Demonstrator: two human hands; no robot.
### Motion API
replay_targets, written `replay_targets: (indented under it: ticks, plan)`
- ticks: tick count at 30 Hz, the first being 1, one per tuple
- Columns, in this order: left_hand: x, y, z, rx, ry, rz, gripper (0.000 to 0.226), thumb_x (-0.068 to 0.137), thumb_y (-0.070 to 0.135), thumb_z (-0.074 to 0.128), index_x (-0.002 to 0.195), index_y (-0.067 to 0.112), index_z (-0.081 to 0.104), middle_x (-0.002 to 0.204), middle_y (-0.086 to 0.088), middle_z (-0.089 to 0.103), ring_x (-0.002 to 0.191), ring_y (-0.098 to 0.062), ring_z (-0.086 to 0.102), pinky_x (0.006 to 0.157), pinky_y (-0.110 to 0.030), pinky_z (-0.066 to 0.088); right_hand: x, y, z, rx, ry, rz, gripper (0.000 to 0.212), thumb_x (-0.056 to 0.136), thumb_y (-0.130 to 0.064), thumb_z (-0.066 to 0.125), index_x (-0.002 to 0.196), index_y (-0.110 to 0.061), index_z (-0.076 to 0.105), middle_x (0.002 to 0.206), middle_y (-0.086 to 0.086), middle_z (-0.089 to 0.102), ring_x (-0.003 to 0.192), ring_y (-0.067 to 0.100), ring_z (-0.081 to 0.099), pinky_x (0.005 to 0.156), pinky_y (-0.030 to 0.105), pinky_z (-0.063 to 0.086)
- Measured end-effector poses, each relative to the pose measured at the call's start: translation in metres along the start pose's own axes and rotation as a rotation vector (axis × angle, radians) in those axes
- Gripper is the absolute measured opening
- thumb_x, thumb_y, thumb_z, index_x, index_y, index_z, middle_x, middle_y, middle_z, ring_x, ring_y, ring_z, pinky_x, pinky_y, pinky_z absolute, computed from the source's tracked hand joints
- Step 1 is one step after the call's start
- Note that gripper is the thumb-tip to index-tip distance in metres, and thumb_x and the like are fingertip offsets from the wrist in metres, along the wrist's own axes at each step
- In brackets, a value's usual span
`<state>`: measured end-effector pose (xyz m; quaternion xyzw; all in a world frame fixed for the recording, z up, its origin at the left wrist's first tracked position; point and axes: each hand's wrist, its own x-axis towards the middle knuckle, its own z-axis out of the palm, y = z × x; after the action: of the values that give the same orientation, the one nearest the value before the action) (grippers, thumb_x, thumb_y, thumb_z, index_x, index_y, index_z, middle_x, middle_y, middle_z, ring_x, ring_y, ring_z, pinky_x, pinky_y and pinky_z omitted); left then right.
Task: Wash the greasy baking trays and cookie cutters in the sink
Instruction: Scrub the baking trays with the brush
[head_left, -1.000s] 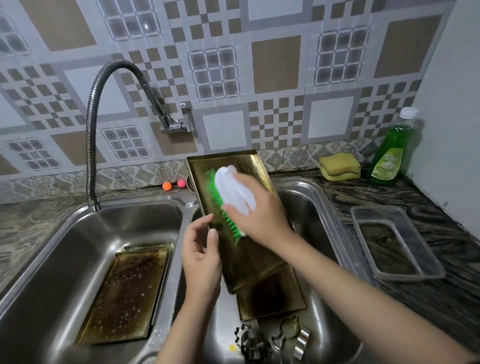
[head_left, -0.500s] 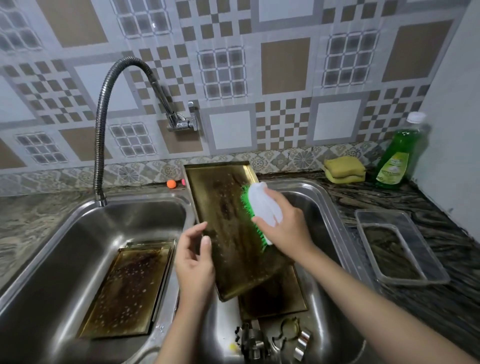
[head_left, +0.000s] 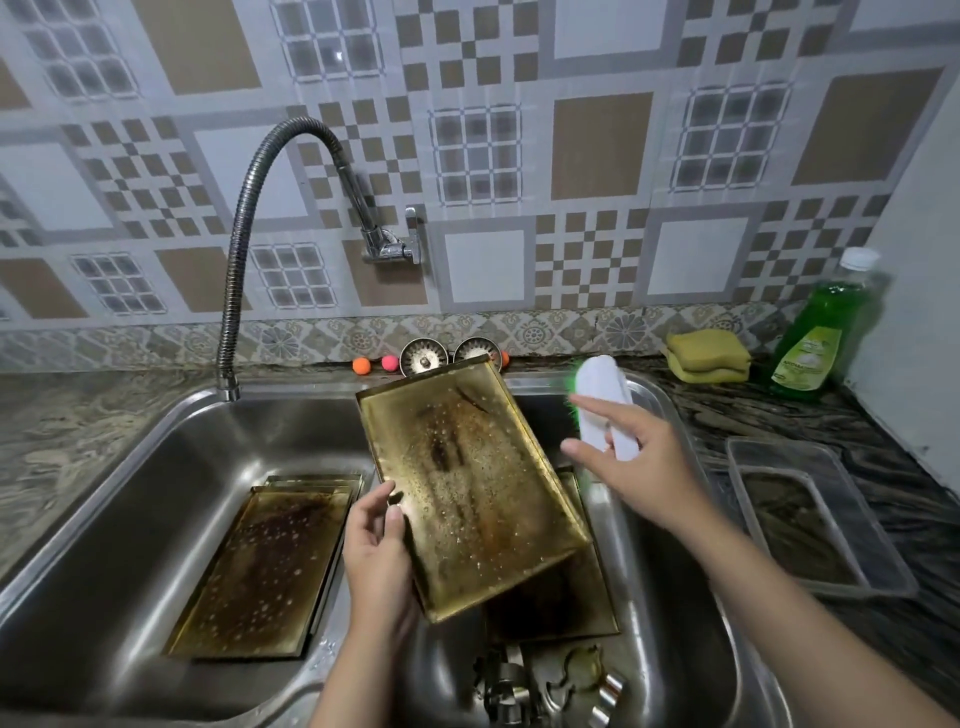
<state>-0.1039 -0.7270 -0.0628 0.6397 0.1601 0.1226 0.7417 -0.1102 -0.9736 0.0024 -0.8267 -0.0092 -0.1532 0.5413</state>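
Observation:
A greasy golden baking tray (head_left: 467, 483) is tilted up over the right sink basin, and my left hand (head_left: 376, 545) grips its lower left edge. Off the tray's right side, my right hand (head_left: 634, 457) holds a white scrub brush (head_left: 605, 405) with green bristles. Another greasy tray (head_left: 566, 603) lies flat under the held one. A stack of greasy trays (head_left: 260, 571) rests in the left basin. Several metal cookie cutters (head_left: 545, 686) lie at the near end of the right basin.
A flexible metal faucet (head_left: 270, 218) arches over the left basin. Yellow sponges (head_left: 709, 356) and a green dish soap bottle (head_left: 815, 332) stand at the back right. A clear plastic container (head_left: 810, 514) sits on the right counter. Two sink strainers (head_left: 449, 356) rest behind the sink.
My right hand has lifted the brush off the tray and moved it right. The tray has tipped lower, with its top edge leaning left.

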Motion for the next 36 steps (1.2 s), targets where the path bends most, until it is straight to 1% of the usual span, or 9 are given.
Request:
replay_targets:
  ticks: [5, 8, 12, 15, 18, 22, 26, 31, 36]
  plan:
    - [-0.005, 0.003, 0.005, -0.21, -0.032, -0.257, 0.03, 0.095, -0.002, 0.042, 0.099, 0.022, 0.059, 0.102, -0.011, 0.062, 0.089, -0.024, 0.059, 0.084, -0.046, 0.049, -0.022, 0.015, -0.002, -0.046, -0.174, 0.081, 0.035, 0.063, -0.057, 0.071, 0.098, -0.053, 0.069, 0.102, -0.007, 0.055, 0.097, 0.006, 0.055, 0.086, 0.025, 0.044]
    - [-0.012, 0.001, 0.009, -0.208, -0.09, -0.338, 0.027, 0.098, 0.003, 0.04, 0.109, 0.021, 0.058, 0.1, -0.011, 0.063, 0.087, -0.025, 0.06, 0.078, -0.044, 0.052, -0.026, 0.017, 0.003, 0.027, -0.209, 0.068, 0.027, 0.071, -0.038, 0.077, 0.095, -0.05, 0.071, 0.084, -0.011, 0.057, 0.083, -0.003, 0.056, 0.083, 0.018, 0.04]
    - [-0.017, -0.004, 0.014, -0.109, -0.159, -0.388, 0.024, 0.099, 0.007, 0.04, 0.108, 0.021, 0.059, 0.105, -0.012, 0.064, 0.09, -0.025, 0.062, 0.073, -0.04, 0.052, -0.026, 0.021, 0.006, 0.064, -0.208, 0.071, 0.032, 0.081, -0.011, 0.073, 0.091, -0.042, 0.073, 0.096, -0.017, 0.072, 0.098, -0.005, 0.062, 0.088, 0.017, 0.043]
    - [-0.018, 0.0, 0.018, 0.109, -0.216, -0.346, 0.02, 0.099, 0.013, 0.043, 0.11, 0.017, 0.06, 0.115, -0.01, 0.062, 0.101, -0.019, 0.059, 0.081, -0.036, 0.05, -0.026, 0.027, 0.008, 0.042, -0.158, 0.088, 0.035, 0.084, -0.006, 0.068, 0.088, -0.04, 0.072, 0.092, -0.024, 0.071, 0.097, -0.005, 0.063, 0.087, 0.015, 0.044]
    - [-0.025, 0.016, 0.026, 0.212, -0.292, -0.208, 0.022, 0.098, 0.02, 0.045, 0.114, 0.016, 0.059, 0.116, 0.0, 0.059, 0.101, -0.006, 0.054, 0.072, -0.021, 0.041, -0.029, 0.034, 0.014, 0.011, -0.121, 0.109, 0.032, 0.084, -0.01, 0.068, 0.089, -0.042, 0.071, 0.094, -0.02, 0.072, 0.099, -0.001, 0.063, 0.089, 0.019, 0.046]
    - [-0.037, 0.037, 0.044, 0.1, -0.59, -0.261, 0.026, 0.098, 0.033, 0.044, 0.116, 0.025, 0.061, 0.122, -0.001, 0.06, 0.111, -0.014, 0.056, 0.086, -0.032, 0.046, -0.038, 0.036, 0.027, -0.017, -0.071, 0.085, 0.028, 0.083, -0.011, 0.069, 0.092, -0.037, 0.073, 0.095, -0.017, 0.072, 0.097, -0.003, 0.063, 0.087, 0.018, 0.047]
    - [-0.047, 0.046, 0.057, 0.115, -0.772, -0.322, 0.037, 0.098, 0.048, 0.03, 0.122, 0.036, 0.055, 0.107, 0.017, 0.054, 0.098, 0.0, 0.049, 0.099, -0.039, 0.031, -0.047, 0.031, 0.039, 0.046, -0.087, 0.037, 0.033, 0.08, -0.011, 0.073, 0.087, -0.043, 0.073, 0.085, -0.021, 0.072, 0.085, -0.001, 0.063, 0.077, 0.011, 0.043]
    - [-0.043, 0.042, 0.055, -0.028, -0.723, -0.336, 0.04, 0.093, 0.053, 0.033, 0.12, 0.035, 0.057, 0.112, -0.003, 0.064, 0.099, -0.022, 0.063, 0.074, -0.033, 0.049, -0.049, 0.019, 0.042, 0.229, -0.116, 0.027, 0.023, 0.086, -0.016, 0.068, 0.089, -0.037, 0.076, 0.09, -0.016, 0.074, 0.09, 0.002, 0.066, 0.082, 0.018, 0.049]
    - [-0.039, 0.029, 0.045, -0.034, -0.691, -0.177, 0.027, 0.093, 0.023, 0.051, 0.119, 0.023, 0.059, 0.124, -0.011, 0.061, 0.111, -0.024, 0.062, 0.081, -0.03, 0.053, -0.047, 0.017, 0.048, 0.307, -0.086, 0.035, 0.019, 0.084, -0.02, 0.07, 0.093, -0.037, 0.075, 0.101, -0.015, 0.071, 0.097, 0.003, 0.064, 0.078, 0.015, 0.047]
